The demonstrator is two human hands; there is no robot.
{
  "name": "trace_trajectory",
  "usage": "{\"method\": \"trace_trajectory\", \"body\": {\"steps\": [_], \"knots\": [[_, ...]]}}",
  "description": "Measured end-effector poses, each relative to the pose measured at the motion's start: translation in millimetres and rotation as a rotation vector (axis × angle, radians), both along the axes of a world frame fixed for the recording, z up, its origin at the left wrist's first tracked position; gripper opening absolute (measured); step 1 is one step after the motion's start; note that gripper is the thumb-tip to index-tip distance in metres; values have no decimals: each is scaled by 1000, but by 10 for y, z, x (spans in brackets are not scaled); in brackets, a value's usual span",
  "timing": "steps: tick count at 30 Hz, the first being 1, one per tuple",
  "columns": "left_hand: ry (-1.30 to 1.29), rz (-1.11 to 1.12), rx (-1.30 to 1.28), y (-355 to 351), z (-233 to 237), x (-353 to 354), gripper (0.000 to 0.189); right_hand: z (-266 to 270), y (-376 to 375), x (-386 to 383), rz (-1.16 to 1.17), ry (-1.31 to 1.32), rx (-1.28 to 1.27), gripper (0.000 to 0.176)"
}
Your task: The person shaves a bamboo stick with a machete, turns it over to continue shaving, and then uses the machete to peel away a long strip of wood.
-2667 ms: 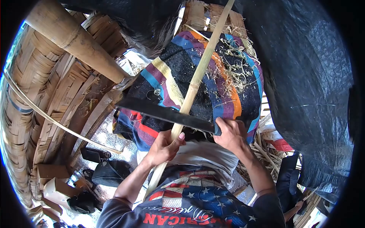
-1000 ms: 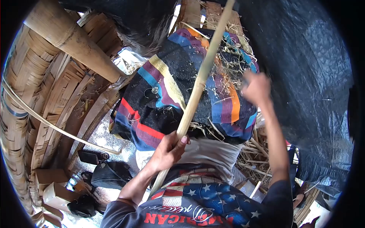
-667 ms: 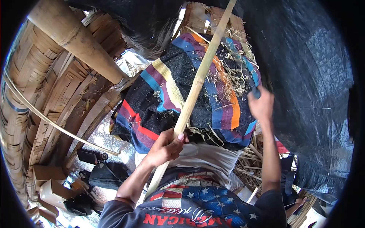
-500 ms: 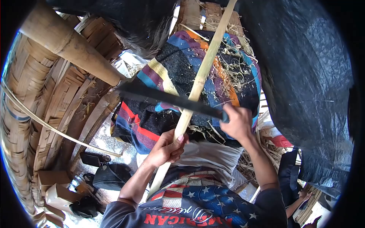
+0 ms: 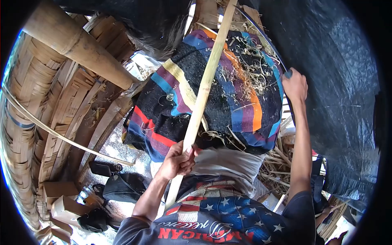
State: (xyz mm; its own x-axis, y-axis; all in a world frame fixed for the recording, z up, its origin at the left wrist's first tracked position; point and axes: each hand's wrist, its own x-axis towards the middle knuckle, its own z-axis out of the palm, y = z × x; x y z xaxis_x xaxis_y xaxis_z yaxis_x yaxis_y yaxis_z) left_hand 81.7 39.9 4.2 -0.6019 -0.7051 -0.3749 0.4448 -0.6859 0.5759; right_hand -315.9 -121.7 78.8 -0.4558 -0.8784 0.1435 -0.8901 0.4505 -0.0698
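My left hand (image 5: 178,162) is closed around the lower part of a long pale bamboo strip (image 5: 207,83). The strip runs up and slightly right across a striped cloth (image 5: 159,134), and its lower end passes beside my shirt. Over at the right edge of the cloth, my right hand (image 5: 295,85) grips the handle of a machete (image 5: 267,41). Its dark blade shows almost edge-on, pointing up and left, apart from the strip along most of its length. Thin shavings (image 5: 253,77) lie scattered over the cloth.
A thick bamboo pole (image 5: 77,43) and woven bamboo panels (image 5: 53,106) stand at left. Dark plastic sheeting (image 5: 335,81) hangs at right. A black bag (image 5: 124,188) and cardboard boxes (image 5: 67,208) sit lower left. Part of another person's arm (image 5: 322,215) appears lower right.
My right hand has swung the machete up and right, off the strip to the cloth's right side. The strip's upper end has shifted left, with my left hand still holding it.
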Motion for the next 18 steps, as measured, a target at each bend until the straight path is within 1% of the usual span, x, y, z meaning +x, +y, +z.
{"method": "trace_trajectory", "body": {"steps": [2, 4, 6, 7, 8, 10, 11, 12, 13, 14, 15, 16, 17, 18], "knots": [[27, 7, -20, -65, 17, -38, 29, -94, 168, 152, 35, -92, -55, 40], [113, -30, -45, -167, 45, -66, 30, -325, 393, 379, 176, -178, -79, 32], [136, -39, -16, -183, 31, -98, 30, -297, 642, 767, 337, -341, 59, 23], [142, -55, -17, -182, 40, -110, 30, -285, 755, 938, 513, -336, -40, 21], [148, -72, -15, -171, 46, -109, 30, -290, 836, 1065, 686, -330, -139, 21], [152, -87, 2, -141, 3, -75, 31, -320, 901, 1214, 856, -328, -111, 28], [190, -89, -18, -125, -10, -59, 31, -268, 943, 1249, 935, -276, -125, 32], [228, -92, -34, -101, -13, -39, 32, -197, 957, 1281, 918, -291, -123, 32], [216, -105, -20, -75, -11, -27, 32, -148, 941, 1300, 990, -224, -155, 31], [241, -66, -31, -48, -8, -34, 26, -146, 917, 1305, 1063, -153, -186, 30], [269, -24, -44, -24, -6, -47, 20, -176, 891, 1274, 1054, -58, -208, 28], [264, -32, -38, -21, 5, -60, 20, -192, 788, 1148, 1095, 6, -204, 27], [140, 21, -57, -19, 25, -78, 20, -277, 592, 940, 1080, -20, -230, 28], [16, 77, -73, -1, 38, -93, 21, -360, 393, 668, 953, -136, -31, 28]]}}
